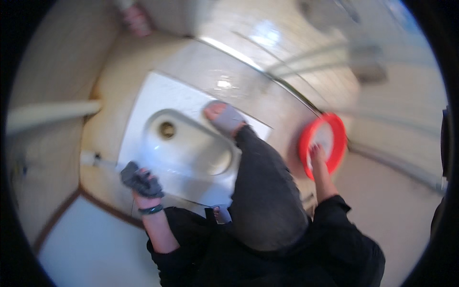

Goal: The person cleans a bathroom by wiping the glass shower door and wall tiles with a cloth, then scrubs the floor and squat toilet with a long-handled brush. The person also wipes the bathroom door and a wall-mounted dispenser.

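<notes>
My left hand (145, 183) is closed around a dark grey cloth (138, 179), at the lower left edge of a white ceramic squat toilet (179, 147). A bracelet circles that wrist. To the right, my right hand (318, 153) reaches down into a red plastic basin (339, 143) that holds something whitish, perhaps sudsy water. Blur and distance hide whether its fingers grip anything. One foot in a grey slipper (228, 118) rests on the toilet's white surround, between the two hands.
A pale pipe (53, 113) runs along the left wall to the floor. Beyond the toilet lies a metal door track (233, 53), with wet shine on the nearby tiles. A pink-and-white object (136, 21) stands in the far left corner.
</notes>
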Available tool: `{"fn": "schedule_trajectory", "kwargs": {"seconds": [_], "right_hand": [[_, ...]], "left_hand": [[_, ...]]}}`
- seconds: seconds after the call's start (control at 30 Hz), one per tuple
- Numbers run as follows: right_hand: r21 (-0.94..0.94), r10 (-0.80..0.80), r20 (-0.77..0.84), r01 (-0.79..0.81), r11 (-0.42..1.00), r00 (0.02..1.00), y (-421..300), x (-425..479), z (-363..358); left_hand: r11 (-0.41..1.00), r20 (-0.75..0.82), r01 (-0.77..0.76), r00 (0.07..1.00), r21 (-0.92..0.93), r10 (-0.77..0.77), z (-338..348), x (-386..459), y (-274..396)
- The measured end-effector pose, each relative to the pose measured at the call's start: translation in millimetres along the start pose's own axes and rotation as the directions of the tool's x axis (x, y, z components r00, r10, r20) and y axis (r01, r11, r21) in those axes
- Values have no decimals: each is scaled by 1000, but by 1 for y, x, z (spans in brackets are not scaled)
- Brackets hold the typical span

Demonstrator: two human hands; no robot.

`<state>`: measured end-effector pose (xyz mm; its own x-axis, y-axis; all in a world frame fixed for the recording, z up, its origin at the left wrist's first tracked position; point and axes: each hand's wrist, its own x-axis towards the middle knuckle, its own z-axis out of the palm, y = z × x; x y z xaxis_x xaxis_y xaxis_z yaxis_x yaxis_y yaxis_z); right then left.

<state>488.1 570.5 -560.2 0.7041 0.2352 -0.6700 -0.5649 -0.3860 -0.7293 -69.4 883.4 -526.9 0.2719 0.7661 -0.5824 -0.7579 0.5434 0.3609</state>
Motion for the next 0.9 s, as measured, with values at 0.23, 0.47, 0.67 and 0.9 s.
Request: {"fn": "schedule_trajectory", "kwargs": {"seconds": [0.23, 0.47, 0.67, 0.9], "right_hand": [[129, 86, 328, -135, 982, 941, 34, -4, -49], [420, -204, 537, -50, 906, 818, -10, 86, -63], [460, -16, 554, -290, 840, 832, -93, 87, 34], [-186, 366, 799, -382, 905, 477, -105, -3, 459]], "left_hand": [[999, -84, -1, 996, 43, 5, 17, -5, -8], [999, -40, -39, 998, 10, 39, 22, -12, -11], [952, -59, -72, 997, -297, 56, 76, -21, -11], [883, -94, -93, 994, -461, 56, 78, -40, 21]]}}
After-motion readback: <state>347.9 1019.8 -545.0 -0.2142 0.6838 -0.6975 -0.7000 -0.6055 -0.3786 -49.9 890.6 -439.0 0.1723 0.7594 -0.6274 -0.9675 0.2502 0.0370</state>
